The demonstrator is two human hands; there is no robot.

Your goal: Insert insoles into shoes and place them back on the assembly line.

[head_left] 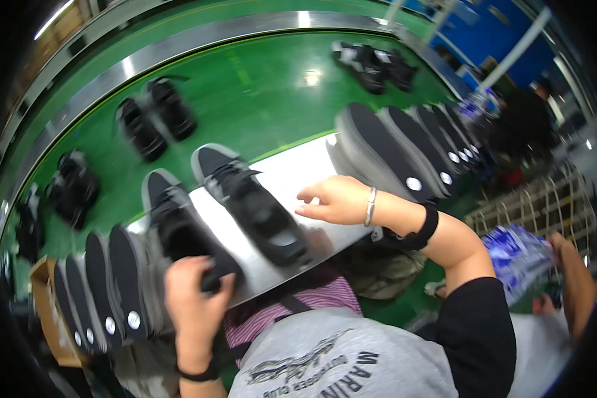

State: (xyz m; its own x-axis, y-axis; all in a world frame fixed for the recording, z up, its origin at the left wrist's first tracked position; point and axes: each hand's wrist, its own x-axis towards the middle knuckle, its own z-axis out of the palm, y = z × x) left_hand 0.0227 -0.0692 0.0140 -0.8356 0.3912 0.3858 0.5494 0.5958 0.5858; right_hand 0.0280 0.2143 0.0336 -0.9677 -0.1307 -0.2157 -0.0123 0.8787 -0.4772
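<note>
Two black lace-up shoes with grey edges lie side by side, toes away from me, on a shiny metal ledge (292, 174). My left hand (194, 298) is curled at the heel of the left shoe (179, 229), its thumb and fingers around the dark heel part; blur softens the exact grip. The right shoe (255, 212) rests untouched between my hands, its opening facing up. To the right of that shoe, my right hand (335, 200) hovers over the ledge with fingers apart and nothing in them. A silver bracelet circles the right wrist.
Shoes with dark soles stand on edge in rows at the left (116, 285) and right (385, 152) of the ledge. Beyond it, a green conveyor belt (259, 86) carries more black shoes (156, 116). At right, another person's hand (564, 255) holds a blue-and-white plastic bag (517, 259).
</note>
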